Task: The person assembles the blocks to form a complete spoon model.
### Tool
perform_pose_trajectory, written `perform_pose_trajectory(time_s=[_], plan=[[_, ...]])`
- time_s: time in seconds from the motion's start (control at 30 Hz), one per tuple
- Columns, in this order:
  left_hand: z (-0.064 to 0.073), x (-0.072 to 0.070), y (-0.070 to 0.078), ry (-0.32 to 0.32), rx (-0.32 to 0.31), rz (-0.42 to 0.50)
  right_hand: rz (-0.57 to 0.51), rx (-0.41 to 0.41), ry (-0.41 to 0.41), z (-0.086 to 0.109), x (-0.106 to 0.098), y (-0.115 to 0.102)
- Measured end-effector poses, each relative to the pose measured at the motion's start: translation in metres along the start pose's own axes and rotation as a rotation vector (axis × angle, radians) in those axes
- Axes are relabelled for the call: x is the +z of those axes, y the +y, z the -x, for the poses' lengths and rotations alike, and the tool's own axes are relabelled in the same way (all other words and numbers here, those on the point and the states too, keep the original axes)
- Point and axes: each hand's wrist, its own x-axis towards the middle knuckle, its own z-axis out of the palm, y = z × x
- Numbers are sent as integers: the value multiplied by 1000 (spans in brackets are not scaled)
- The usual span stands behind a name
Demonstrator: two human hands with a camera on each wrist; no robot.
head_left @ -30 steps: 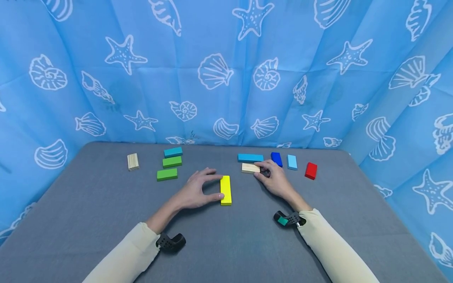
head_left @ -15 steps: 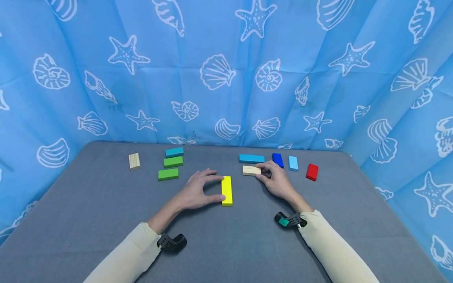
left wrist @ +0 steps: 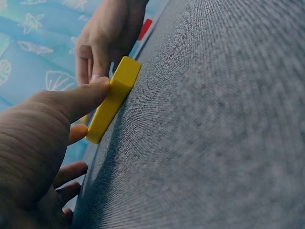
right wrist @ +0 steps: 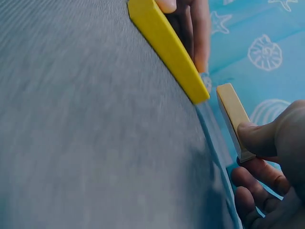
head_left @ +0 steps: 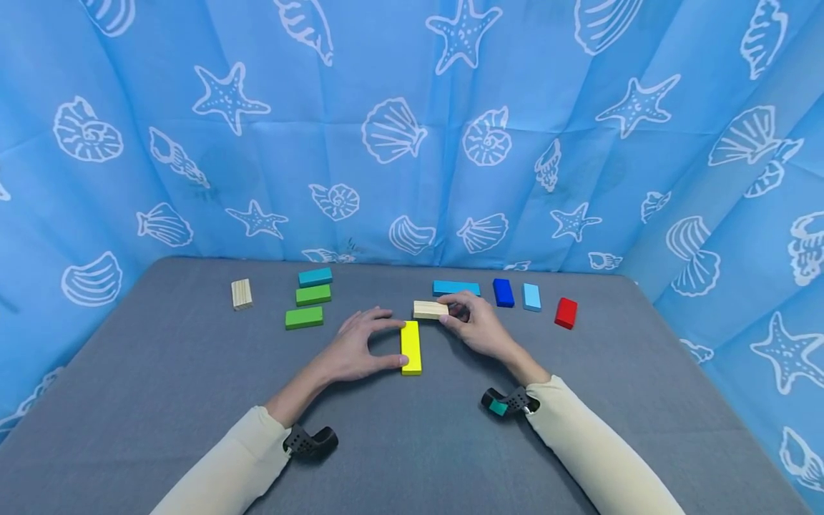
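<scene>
My left hand point(head_left: 357, 347) rests beside a yellow block point(head_left: 411, 348) that lies lengthwise on the table. In the head view its thumb and index finger, spread apart, touch the block's left side; the left wrist view shows the thumb point(left wrist: 90, 98) against it. Just beyond the yellow block's far end is a plain wooden block point(head_left: 429, 310), lying crosswise. My right hand point(head_left: 479, 325) pinches that wooden block by its right end, with the thumb point(right wrist: 257, 138) along one side. A narrow gap separates the two blocks in the right wrist view.
Behind the right hand lie a long blue block point(head_left: 454, 287), a dark blue block point(head_left: 503, 292), a light blue block point(head_left: 531, 296) and a red block point(head_left: 566, 312). Leftward are two green blocks point(head_left: 305, 317), a teal block point(head_left: 315, 277) and another wooden block point(head_left: 242, 294). A patterned curtain point(head_left: 412, 179) backs the table.
My right hand has carried the wooden block leftward, from in front of the long blue block to near the yellow block's far end. The left hand has kept its place.
</scene>
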Motion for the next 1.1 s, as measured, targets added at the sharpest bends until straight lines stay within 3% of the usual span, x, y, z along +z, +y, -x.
perform_pose_trajectory(time_s=[0.3,0.73,0.97,1.1], plan=[[1,1,0,1,0,16,-59,78,-49,-14,16,-10],[2,-1,2,2,-24,19,-1,12,-81,-15,26,-10],[1,-1,1,18,-8,13,29,-26,-84,-16,28,-7],[1,0,0,22,32,-3,31,-30,-79,-15,29,-6]])
